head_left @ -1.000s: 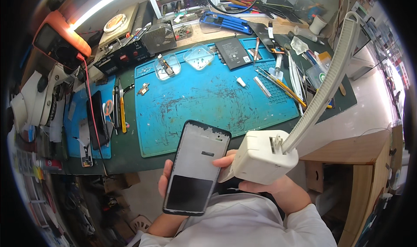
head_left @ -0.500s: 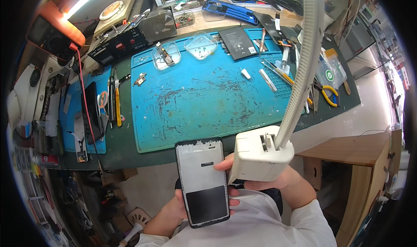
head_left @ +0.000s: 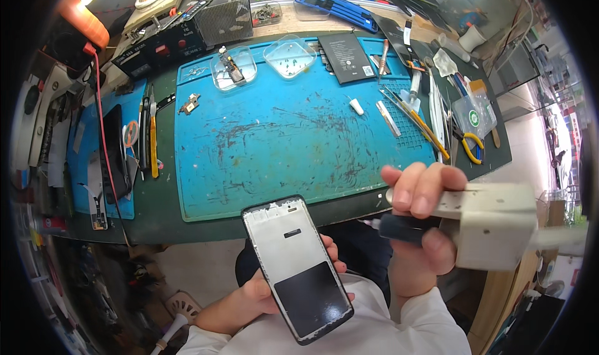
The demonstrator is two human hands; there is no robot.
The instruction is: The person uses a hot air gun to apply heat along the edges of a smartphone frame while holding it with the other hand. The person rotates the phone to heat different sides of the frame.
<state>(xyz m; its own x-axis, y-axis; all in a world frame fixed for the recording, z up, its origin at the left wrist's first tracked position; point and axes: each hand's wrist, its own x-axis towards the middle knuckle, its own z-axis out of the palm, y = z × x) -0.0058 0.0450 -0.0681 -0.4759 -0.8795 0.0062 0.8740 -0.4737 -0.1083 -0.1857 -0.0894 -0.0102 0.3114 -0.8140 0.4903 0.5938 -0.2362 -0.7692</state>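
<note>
My left hand (head_left: 265,292) is closed round the sides of a phone frame (head_left: 274,236), thumb on its left edge and fingertips on its right. The frame is tilted, with a pale grey upper part and a glossy black rectangle below. To the right of it, my right hand (head_left: 421,205) grips a cream boxy tool (head_left: 499,227), held on its side above my lap. Its ribbed rod (head_left: 558,237) points right, blurred. A dark cylindrical part (head_left: 402,227) with a pale tip pointing left shows between my fingers; whether it belongs to the tool I cannot tell.
A scratched blue mat (head_left: 268,149) covers the workbench. Along its back lie clear trays (head_left: 290,58) and a black phone battery (head_left: 347,58). Tweezers (head_left: 418,121) and yellow-handled pliers (head_left: 468,146) lie right. A dark phone (head_left: 113,155) and a craft knife (head_left: 153,142) are at left.
My right hand has swung the cream tool over and to the right, away from the phone frame; its rod pointed up before. My left hand has turned the frame slightly, its top leftward.
</note>
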